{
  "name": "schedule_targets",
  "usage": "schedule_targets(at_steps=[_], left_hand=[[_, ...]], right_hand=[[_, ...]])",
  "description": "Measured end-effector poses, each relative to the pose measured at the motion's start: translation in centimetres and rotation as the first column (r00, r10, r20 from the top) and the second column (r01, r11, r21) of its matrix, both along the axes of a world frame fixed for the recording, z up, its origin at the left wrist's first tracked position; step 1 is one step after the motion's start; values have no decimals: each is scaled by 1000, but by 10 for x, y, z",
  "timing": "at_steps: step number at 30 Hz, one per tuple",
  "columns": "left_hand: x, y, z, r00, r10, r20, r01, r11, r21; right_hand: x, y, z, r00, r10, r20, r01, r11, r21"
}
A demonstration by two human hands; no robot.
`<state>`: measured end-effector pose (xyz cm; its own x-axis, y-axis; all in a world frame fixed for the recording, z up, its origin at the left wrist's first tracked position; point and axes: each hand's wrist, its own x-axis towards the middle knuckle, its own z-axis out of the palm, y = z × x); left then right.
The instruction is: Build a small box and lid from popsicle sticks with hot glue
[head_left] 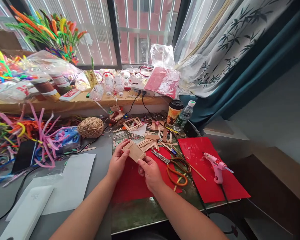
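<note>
A small panel of flat wooden sticks (134,151) is being pinched between both hands just above a red sheet (130,183): the fingers of the left hand (118,160) are closed narrowly on its edge at nine o'clock, while the thumb and fingertips of the right hand (150,170) are clamped on its corner at five o'clock, so the panel is being kept tilted and clear of the surface, probably so that its joints can be looked over or pressed together. At three o'clock from the panel, scissors with orange handles (173,166) are lying open within easy reach, and farther out at three o'clock a pink glue gun (217,166) is being rested on a second red sheet (210,173), which is likely serving to catch drips. At twelve o'clock, loose wooden sticks (147,141) and small stick frames (132,124) are being kept as stock, with a lidded paper cup (174,111) and a clear water bottle (184,116) beyond them at one o'clock. A ball of twine (90,127) is sitting at ten o'clock, pipe cleaners (40,133) are piled at nine o'clock beside a dark phone (23,156), and white paper (72,180) is lying at eight o'clock. Printing is showing on the cup and on a red-and-white pack (69,95) on the sill, but none of it can be read.
</note>
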<state>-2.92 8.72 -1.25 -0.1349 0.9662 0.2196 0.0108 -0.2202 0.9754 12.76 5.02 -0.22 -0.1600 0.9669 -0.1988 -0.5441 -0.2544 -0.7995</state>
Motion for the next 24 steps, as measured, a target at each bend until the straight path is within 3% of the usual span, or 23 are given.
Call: schedule_targets(at_steps=[4, 11, 24], left_hand=[[-10, 2, -1, 1000, -13, 6, 13, 1000, 18], [-12, 4, -1, 998, -47, 38, 45, 998, 44], [-12, 1, -1, 997, -45, 67, 41, 998, 55]], right_hand=[[-3, 1, -12, 997, 7, 80, -8, 1000, 7], [-3, 2, -16, 989, 6, 147, -12, 999, 43], [-2, 1, -8, 998, -10, 70, 10, 1000, -7]])
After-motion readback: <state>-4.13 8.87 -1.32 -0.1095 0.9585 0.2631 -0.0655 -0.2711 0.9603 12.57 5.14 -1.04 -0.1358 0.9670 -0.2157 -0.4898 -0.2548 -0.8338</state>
